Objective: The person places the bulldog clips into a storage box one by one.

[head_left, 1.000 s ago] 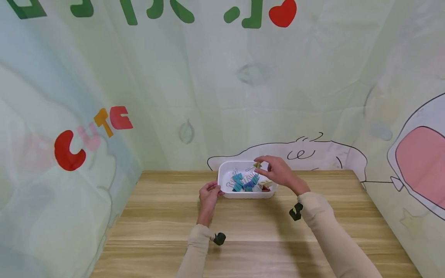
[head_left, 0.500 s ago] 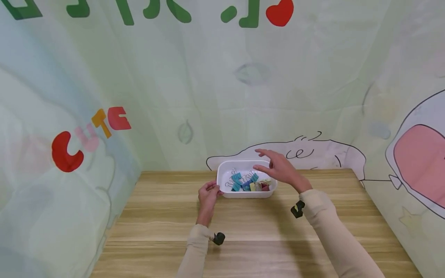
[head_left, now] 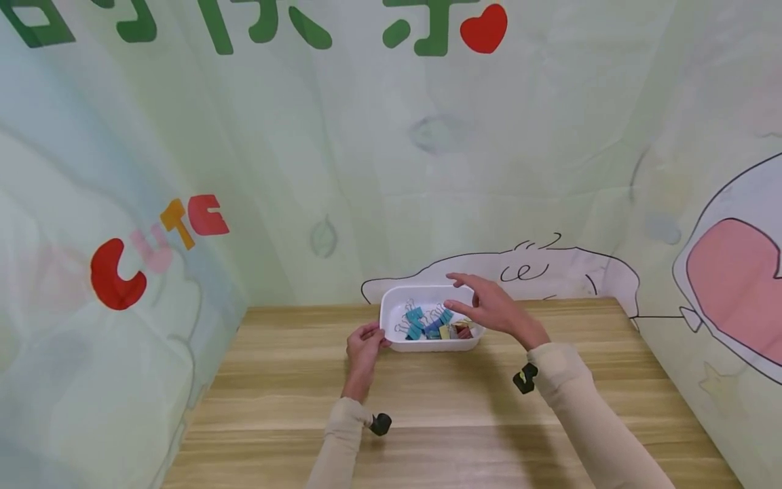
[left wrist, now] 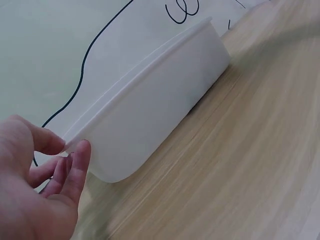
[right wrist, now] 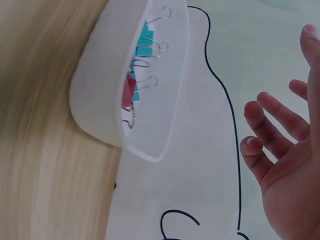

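A white plastic tray [head_left: 427, 346] stands at the back of the wooden table, with several binder clips in it. Teal clips [head_left: 415, 324] lie toward its left and middle. Yellow and red clips [head_left: 464, 331] are grouped in the front right corner. My left hand [head_left: 364, 350] pinches the tray's front left corner, thumb and fingers at the rim [left wrist: 112, 102]. Over the tray's right side hovers my right hand [head_left: 491, 305], thumb and fingers spread apart with nothing between them. In the right wrist view, a red clip [right wrist: 128, 90] shows past the tray's near wall.
A printed cloth backdrop [head_left: 342, 170] rises right behind the tray and along both sides. The wooden table top [head_left: 440, 407] reaches from the tray toward me. A black wrist camera [head_left: 525, 378] sits on the right sleeve, another [head_left: 381, 424] on the left.
My right hand has let go of a yellow binder clip, which now lies among the others in the tray's front right. The hand rose, then lowered slightly. My left hand stays at the tray corner.
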